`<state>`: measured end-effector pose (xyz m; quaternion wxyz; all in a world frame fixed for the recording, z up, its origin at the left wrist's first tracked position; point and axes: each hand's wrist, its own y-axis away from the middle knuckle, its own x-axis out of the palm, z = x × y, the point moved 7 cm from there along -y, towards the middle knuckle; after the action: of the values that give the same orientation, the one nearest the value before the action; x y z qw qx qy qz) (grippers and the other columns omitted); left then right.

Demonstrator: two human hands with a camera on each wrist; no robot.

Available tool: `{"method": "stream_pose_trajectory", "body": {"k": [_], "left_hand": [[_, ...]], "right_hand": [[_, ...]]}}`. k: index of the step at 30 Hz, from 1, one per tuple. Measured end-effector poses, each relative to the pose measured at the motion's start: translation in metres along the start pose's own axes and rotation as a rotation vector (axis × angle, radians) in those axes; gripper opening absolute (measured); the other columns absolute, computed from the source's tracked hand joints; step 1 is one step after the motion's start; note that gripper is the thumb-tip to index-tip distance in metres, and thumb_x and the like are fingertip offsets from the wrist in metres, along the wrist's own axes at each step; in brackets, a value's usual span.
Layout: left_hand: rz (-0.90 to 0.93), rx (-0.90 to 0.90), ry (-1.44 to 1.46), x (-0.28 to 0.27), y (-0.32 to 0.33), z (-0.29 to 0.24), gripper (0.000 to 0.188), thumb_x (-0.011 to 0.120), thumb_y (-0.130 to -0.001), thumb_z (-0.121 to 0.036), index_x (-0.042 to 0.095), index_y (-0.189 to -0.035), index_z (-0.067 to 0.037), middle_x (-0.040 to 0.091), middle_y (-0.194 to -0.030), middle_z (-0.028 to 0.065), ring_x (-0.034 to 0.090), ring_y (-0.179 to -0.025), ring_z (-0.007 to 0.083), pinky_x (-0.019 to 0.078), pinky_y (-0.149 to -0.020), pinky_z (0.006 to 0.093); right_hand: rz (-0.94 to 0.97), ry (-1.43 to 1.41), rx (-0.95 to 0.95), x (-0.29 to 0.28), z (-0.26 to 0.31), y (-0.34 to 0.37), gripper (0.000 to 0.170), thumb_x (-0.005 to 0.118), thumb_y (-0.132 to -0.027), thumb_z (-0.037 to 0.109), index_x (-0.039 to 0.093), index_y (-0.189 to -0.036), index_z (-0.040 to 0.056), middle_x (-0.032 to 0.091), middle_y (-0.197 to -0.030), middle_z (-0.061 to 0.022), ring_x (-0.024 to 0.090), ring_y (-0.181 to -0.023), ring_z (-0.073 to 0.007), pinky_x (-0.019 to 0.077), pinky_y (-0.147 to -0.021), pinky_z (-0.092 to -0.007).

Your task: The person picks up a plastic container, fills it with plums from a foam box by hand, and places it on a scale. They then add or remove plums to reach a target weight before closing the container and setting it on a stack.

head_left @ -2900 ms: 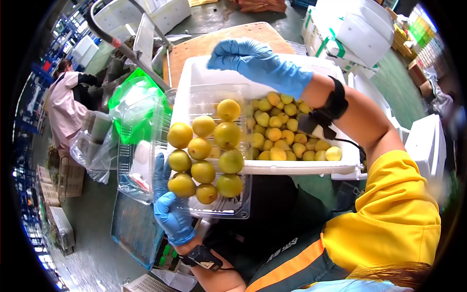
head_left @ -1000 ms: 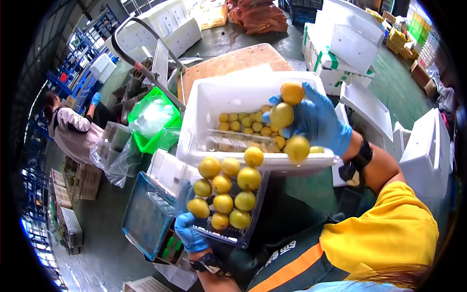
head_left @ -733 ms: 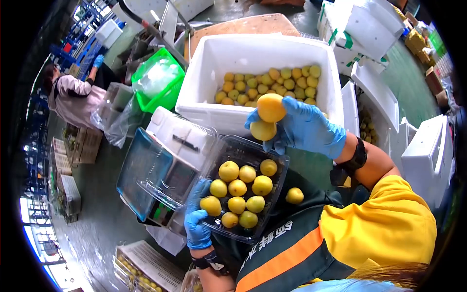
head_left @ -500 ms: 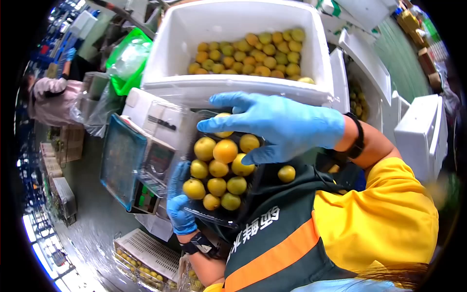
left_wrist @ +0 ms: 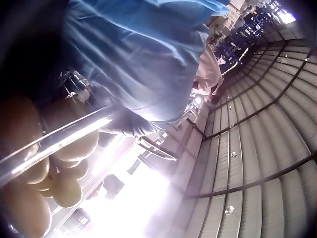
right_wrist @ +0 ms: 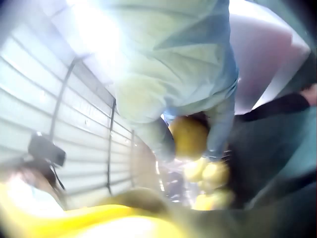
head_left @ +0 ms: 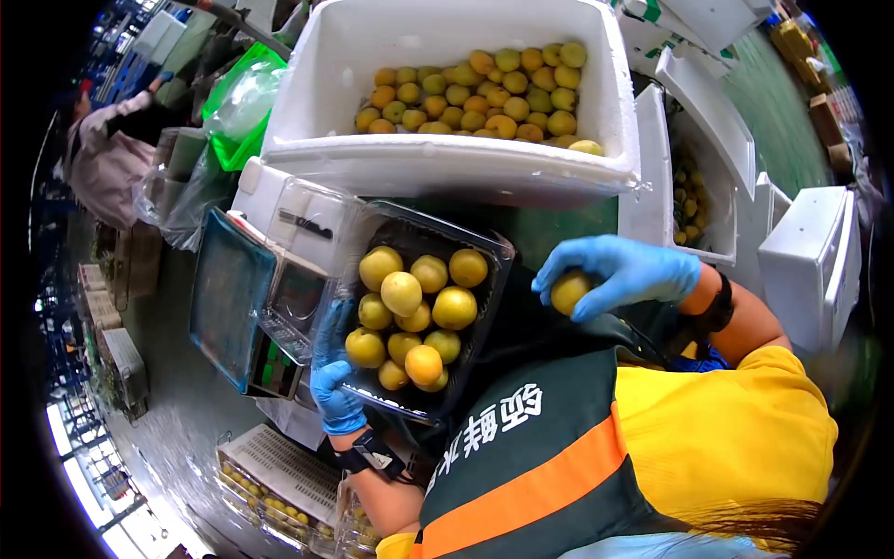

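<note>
A clear-lidded clamshell punnet [head_left: 498, 244] with a dark base stands over the lap in the head view, filled with several round yellow-green fruits [head_left: 454, 307]. My left hand [head_left: 337, 399], in a blue glove, grips its near left side, thumb up along the wall. The left wrist view has this gloved hand [left_wrist: 133, 59] beside the punnet's clear rim [left_wrist: 64, 141]. Right of the punnet, over the lap, my gloved right hand [head_left: 633, 272] holds one yellow fruit [head_left: 568, 293] between thumb and fingers. The same fruit [right_wrist: 189, 138] shows under the palm in the right wrist view.
A white foam box [head_left: 447, 160] of loose yellow fruits stands ahead. Another foam box [head_left: 731, 244] with fruit is at right. Left of the punnet are a blue-edged tray [head_left: 228, 303] and a green basket [head_left: 237, 149]. A person [head_left: 112, 168] works at far left.
My right hand came down from over the foam box with fruits, passed over the punnet, leaving fruits there, then moved right and picked up the fruit lying on the lap.
</note>
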<state>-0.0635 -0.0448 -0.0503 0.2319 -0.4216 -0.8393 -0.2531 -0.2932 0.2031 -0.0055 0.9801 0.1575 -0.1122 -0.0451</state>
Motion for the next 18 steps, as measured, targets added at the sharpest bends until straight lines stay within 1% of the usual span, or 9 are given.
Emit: {"method": "stream_pose_trajectory", "body": {"k": [2, 3, 7, 10, 14, 15, 16, 17, 18], "left_hand": [[-0.013, -0.009, -0.067, 0.000, 0.000, -0.002, 0.082, 0.056, -0.069, -0.011, 0.037, -0.147, 0.007, 0.040, -0.151, 0.0228, 0.040, -0.140, 0.0348, 0.0292, -0.119, 0.0459], [-0.017, -0.015, -0.101, 0.001, 0.001, -0.004, 0.082, 0.057, -0.069, -0.011, 0.038, -0.146, 0.007, 0.040, -0.151, 0.0228, 0.041, -0.140, 0.0347, 0.0298, -0.119, 0.0458], [-0.036, -0.026, -0.088, 0.002, 0.005, -0.003, 0.084, 0.061, -0.067, -0.015, 0.039, -0.145, 0.007, 0.041, -0.151, 0.0225, 0.042, -0.139, 0.0346, 0.0312, -0.118, 0.0456], [-0.044, -0.028, -0.101, -0.004, 0.008, -0.001, 0.086, 0.064, -0.066, -0.017, 0.040, -0.145, 0.007, 0.042, -0.150, 0.0218, 0.044, -0.138, 0.0346, 0.0323, -0.117, 0.0454], [-0.041, 0.001, -0.113, -0.007, 0.010, 0.000, 0.084, 0.067, -0.068, -0.020, 0.042, -0.144, 0.007, 0.043, -0.149, 0.0207, 0.045, -0.137, 0.0336, 0.0336, -0.116, 0.0449], [-0.033, 0.010, -0.102, -0.008, 0.011, 0.000, 0.084, 0.068, -0.068, -0.020, 0.042, -0.144, 0.007, 0.043, -0.149, 0.0208, 0.045, -0.136, 0.0336, 0.0339, -0.116, 0.0446], [-0.018, 0.020, -0.091, -0.007, 0.010, 0.001, 0.084, 0.068, -0.069, -0.020, 0.042, -0.144, 0.007, 0.043, -0.149, 0.0208, 0.045, -0.136, 0.0336, 0.0342, -0.116, 0.0444], [0.007, 0.031, -0.106, -0.006, 0.010, -0.001, 0.080, 0.060, -0.068, -0.012, 0.043, -0.144, 0.007, 0.044, -0.149, 0.0217, 0.043, -0.138, 0.0345, 0.0306, -0.118, 0.0439], [0.005, 0.031, -0.058, -0.004, 0.010, 0.000, 0.080, 0.060, -0.068, -0.012, 0.042, -0.144, 0.007, 0.043, -0.150, 0.0219, 0.043, -0.139, 0.0345, 0.0305, -0.118, 0.0440]], "right_hand": [[0.061, -0.511, -0.026, 0.003, 0.021, -0.001, 0.046, 0.076, -0.082, 0.005, 0.059, -0.125, 0.0026, 0.063, -0.117, -0.0135, 0.062, -0.107, -0.0245, 0.0517, -0.096, -0.0363], [0.127, -0.615, -0.140, 0.007, 0.030, -0.010, 0.051, 0.074, -0.084, 0.004, 0.056, -0.131, 0.0031, 0.062, -0.123, -0.0164, 0.064, -0.108, -0.0282, 0.0550, -0.093, -0.0369], [0.312, -0.915, -0.151, 0.027, 0.040, -0.041, 0.059, 0.070, -0.087, 0.006, 0.047, -0.141, 0.0012, 0.056, -0.132, -0.0235, 0.062, -0.117, -0.0369, 0.0606, -0.084, -0.0349], [0.422, -0.994, -0.157, 0.041, 0.045, -0.056, 0.063, 0.069, -0.086, 0.004, 0.043, -0.144, 0.0008, 0.052, -0.136, -0.0267, 0.057, -0.123, -0.0411, 0.0601, -0.088, -0.0386], [0.439, -0.886, -0.180, 0.046, 0.057, -0.070, 0.064, 0.070, -0.084, 0.001, 0.044, -0.143, 0.0012, 0.049, -0.142, -0.0213, 0.050, -0.132, -0.0352, 0.0551, -0.097, -0.0396], [0.310, -0.586, -0.285, 0.046, 0.065, -0.074, 0.058, 0.068, -0.085, 0.000, 0.047, -0.140, 0.0008, 0.049, -0.144, -0.0147, 0.047, -0.134, -0.0305, 0.0460, -0.107, -0.0416], [0.200, -0.064, -0.340, 0.046, 0.075, -0.078, 0.054, 0.068, -0.085, 0.003, 0.051, -0.136, 0.0032, 0.051, -0.142, -0.0132, 0.049, -0.131, -0.0321, 0.0396, -0.111, -0.0430], [0.155, 0.461, -0.465, 0.050, 0.083, -0.081, 0.053, 0.069, -0.084, 0.004, 0.053, -0.135, 0.0049, 0.051, -0.140, -0.0151, 0.050, -0.129, -0.0337, 0.0408, -0.109, -0.0427], [0.093, 0.988, -0.570, 0.055, 0.086, -0.083, 0.053, 0.070, -0.083, 0.005, 0.054, -0.134, 0.0067, 0.052, -0.139, -0.0169, 0.051, -0.127, -0.0352, 0.0420, -0.108, -0.0424]]}}
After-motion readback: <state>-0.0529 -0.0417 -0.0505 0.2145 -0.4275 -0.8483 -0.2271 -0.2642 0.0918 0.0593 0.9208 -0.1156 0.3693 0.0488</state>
